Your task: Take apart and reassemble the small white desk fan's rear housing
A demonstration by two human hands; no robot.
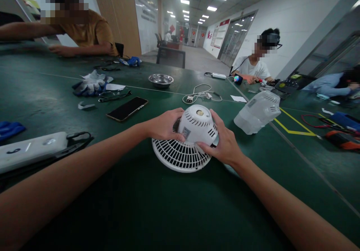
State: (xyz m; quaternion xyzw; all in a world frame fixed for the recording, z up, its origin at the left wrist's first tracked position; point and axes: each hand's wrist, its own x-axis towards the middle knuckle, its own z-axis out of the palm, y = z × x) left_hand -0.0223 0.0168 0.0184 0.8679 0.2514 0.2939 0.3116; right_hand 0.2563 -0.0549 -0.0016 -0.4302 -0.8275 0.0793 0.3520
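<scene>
While the left hand (168,126) and right hand (225,142) clamp one white fan housing (197,120) from both sides, thumbs on its front, fingers curled round its flanks, it sits mid-desk over one round grille (181,161); whether those two are joined, can't tell; open green desk (157,206) runs from the grille's near rim toward the near edge, which is out of view; right side is tighter, with one translucent slotted shell (257,112) lying tilted near the right hand, not touching; toward the far edge, one metal bowl (161,80) and one looped white cable (204,93) just beyond the housing; toward the left edge, one phone (128,109), one long white case (33,150), plus gloves (91,84) in a heap, count unclear; toward the right edge, one yellow tape outline (302,133) and one orange-and-black item (343,140); three people round the desk: brown shirt (87,30) far left, white shirt (253,69) at the far edge, light blue sleeve (327,84) far right.
</scene>
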